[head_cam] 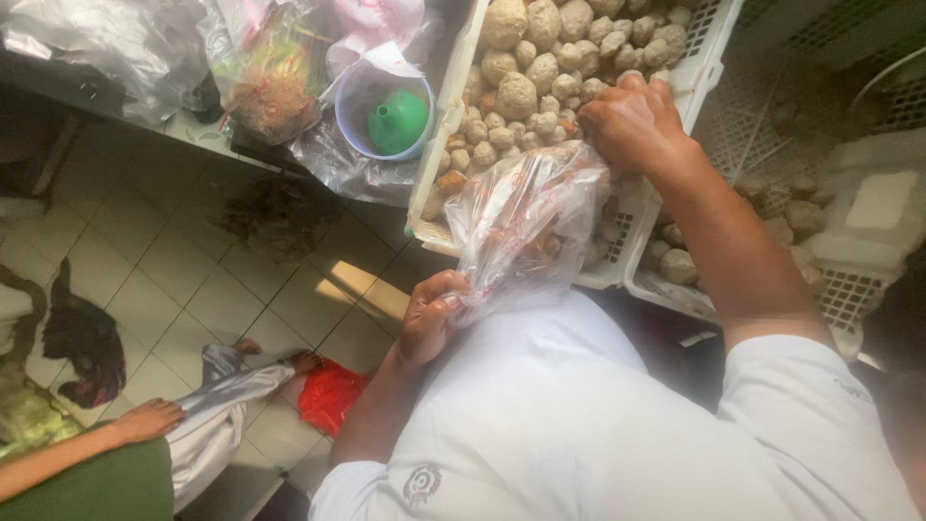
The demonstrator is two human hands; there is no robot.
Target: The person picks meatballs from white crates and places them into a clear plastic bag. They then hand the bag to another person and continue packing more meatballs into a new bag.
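Note:
A white slatted crate (430, 207) is heaped with round beige food balls (526, 68). My right hand (632, 121) rests on the pile at the crate's near right side, fingers curled down around some balls. What is inside the fist is hidden. My left hand (429, 318) pinches the lower end of a clear plastic bag (526, 227) that stands against the crate's front edge. The bag's mouth opens up toward my right hand, and a few balls show through it. My white shirt (579, 425) fills the lower frame.
A second white crate (849, 289) with several balls stands to the right. A lavender bowl (359, 106) holding a green funnel (398, 121) and plastic bags (116, 48) lie on the counter at left. Below is a tiled floor (164, 260) with a red bag (328, 394) and another person's hand (147, 421).

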